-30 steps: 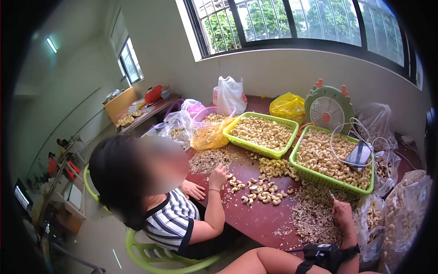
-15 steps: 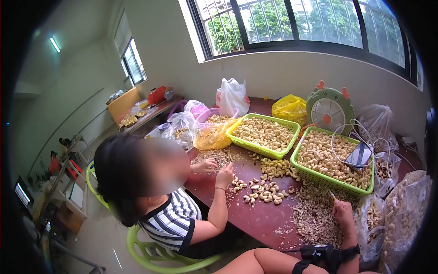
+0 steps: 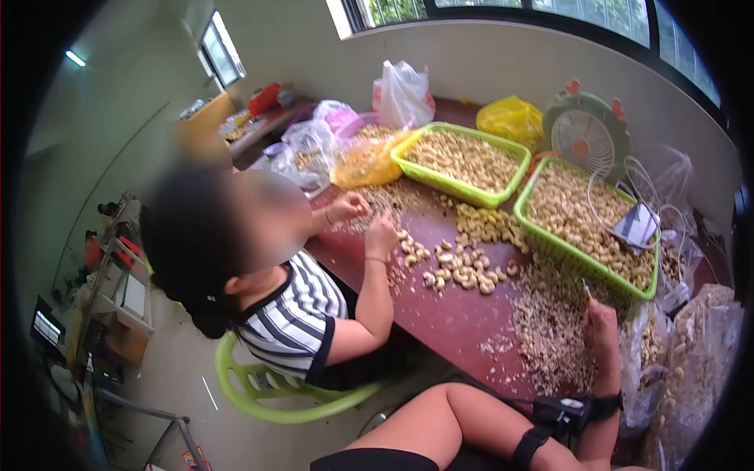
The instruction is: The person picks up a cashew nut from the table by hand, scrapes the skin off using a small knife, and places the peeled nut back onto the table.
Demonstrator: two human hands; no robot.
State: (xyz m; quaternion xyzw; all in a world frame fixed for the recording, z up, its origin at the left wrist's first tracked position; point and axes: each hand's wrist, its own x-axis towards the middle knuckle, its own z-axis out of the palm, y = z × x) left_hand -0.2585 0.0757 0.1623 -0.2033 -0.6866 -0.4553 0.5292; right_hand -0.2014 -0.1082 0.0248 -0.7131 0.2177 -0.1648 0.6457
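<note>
Near the right, my right hand [image 3: 601,323] is closed round a small thin object [image 3: 587,291] with a pale tip, above shell scraps [image 3: 550,337] and just below the green basket of cashews [image 3: 589,224]. My left hand [image 3: 556,455] shows only in part at the bottom edge, beyond a black wrist strap; its fingers are hidden. Loose cashews [image 3: 467,267] lie mid-table. On the left, a co-worker in a striped top [image 3: 294,322] holds both hands over the table; what they hold is too small to tell.
A second green basket [image 3: 463,161] stands further back. Behind are a yellow bag [image 3: 510,122], a white bag [image 3: 403,94] and a green fan [image 3: 585,133]. A phone [image 3: 635,228] with a cable rests on the nearer basket. Bags of nuts [image 3: 695,369] crowd the right side.
The view has tilted downward, so the table and baskets appear higher. My right hand still grips the thin object. The co-worker's hands remain over the table.
</note>
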